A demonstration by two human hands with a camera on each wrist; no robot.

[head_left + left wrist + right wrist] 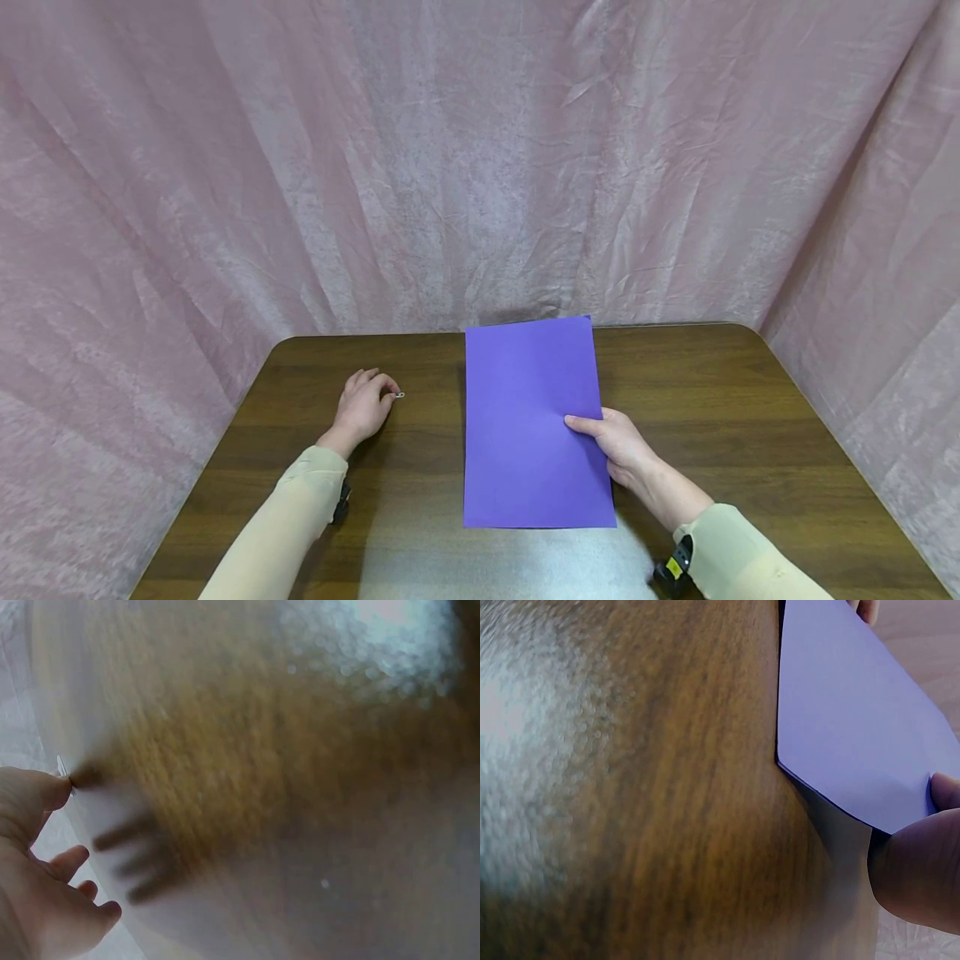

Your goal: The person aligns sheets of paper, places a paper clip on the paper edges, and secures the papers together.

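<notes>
The right hand (626,450) pinches the purple paper sheet (528,421) at its right edge, centre frame; it looks light, floppy, crease-prone. The left hand (363,406) pinches a small paper clip (399,395) on the surface (750,417).

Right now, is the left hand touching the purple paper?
No, the left hand pinches a small paper clip well aside of the purple paper.

purple rectangular paper sheet (525,417): on dark wooden bench (750,417), centre, far edge at bench's back | small metal paper clip (399,395): on bench, left of sheet | left hand (363,407): at clip | right hand (618,443): on sheet's right edge | crinkled pink fabric curtain (480,167): behind and beside bench
</notes>
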